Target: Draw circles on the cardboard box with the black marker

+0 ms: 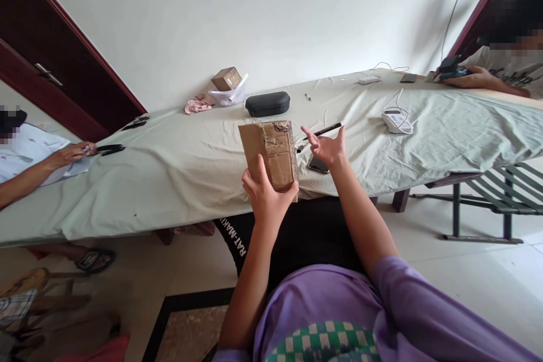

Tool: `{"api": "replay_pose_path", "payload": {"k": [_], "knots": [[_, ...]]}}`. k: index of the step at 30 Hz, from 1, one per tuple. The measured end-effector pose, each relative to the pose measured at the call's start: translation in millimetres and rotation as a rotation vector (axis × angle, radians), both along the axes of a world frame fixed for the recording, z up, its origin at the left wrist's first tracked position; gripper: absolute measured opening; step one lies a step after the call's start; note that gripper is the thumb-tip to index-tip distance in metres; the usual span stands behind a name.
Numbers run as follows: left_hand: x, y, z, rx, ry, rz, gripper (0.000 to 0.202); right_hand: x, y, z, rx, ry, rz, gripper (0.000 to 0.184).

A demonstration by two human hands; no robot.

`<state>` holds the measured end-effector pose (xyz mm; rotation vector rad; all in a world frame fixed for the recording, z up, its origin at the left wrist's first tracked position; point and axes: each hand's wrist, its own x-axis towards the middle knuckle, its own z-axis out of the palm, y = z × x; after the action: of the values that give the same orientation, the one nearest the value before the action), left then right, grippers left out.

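Note:
A brown cardboard box (278,155), creased and with dark marks along its upper right corner, is held up over the near edge of the table. My left hand (269,192) grips it from below, thumb on one side and fingers on the other. To the right of the box, my right hand (328,147) is raised with its fingers spread and nothing in it. Just behind that hand lies a black pen (331,129) on the cloth. A dark phone (318,165) lies below the hand, partly hidden by it.
A black hard case (267,104) lies behind the box. At the wall, a small box (226,78) rests on a plastic basket (229,96) beside a pink cloth (199,103). A white corded device (397,120) stands right. People sit at both ends of the table; a folding stool (500,192) is at right.

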<state>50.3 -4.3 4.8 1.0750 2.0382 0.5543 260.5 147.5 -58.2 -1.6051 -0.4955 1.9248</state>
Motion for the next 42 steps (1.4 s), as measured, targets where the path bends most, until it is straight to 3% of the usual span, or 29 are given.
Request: {"api": "replay_pose_path", "payload": {"k": [2, 4, 9, 13, 17, 21, 32, 42], "knots": [[0, 0, 1.7, -0.006, -0.002, -0.007, 0.113, -5, 8, 9.4, 0.086, -0.145, -0.008, 0.08], [-1, 1, 5.3, -0.027, 0.009, -0.015, 0.112, -12, 17, 25.2, 0.144, -0.27, -0.021, 0.067], [-2, 5, 18.5, -0.085, 0.102, -0.022, 0.111, -48, 16, 84.3, 0.403, -0.339, 0.142, 0.066], [2, 8, 25.1, -0.104, 0.178, -0.046, 0.11, -89, -4, 112.2, 0.606, -0.466, 0.337, 0.03], [6, 9, 26.6, -0.126, 0.211, -0.051, 0.109, -118, -13, 100.6, 0.802, -0.569, 0.408, 0.006], [6, 8, 25.7, -0.13, 0.219, -0.051, 0.112, -130, -12, 81.2, 0.961, -0.6, 0.337, 0.011], [5, 11, 28.4, -0.164, 0.178, -0.036, 0.11, -131, -10, 75.1, 0.949, -0.64, 0.4, 0.01], [4, 9, 26.2, -0.148, 0.189, -0.044, 0.109, -125, -10, 80.4, 0.928, -0.651, 0.437, 0.01]]}}
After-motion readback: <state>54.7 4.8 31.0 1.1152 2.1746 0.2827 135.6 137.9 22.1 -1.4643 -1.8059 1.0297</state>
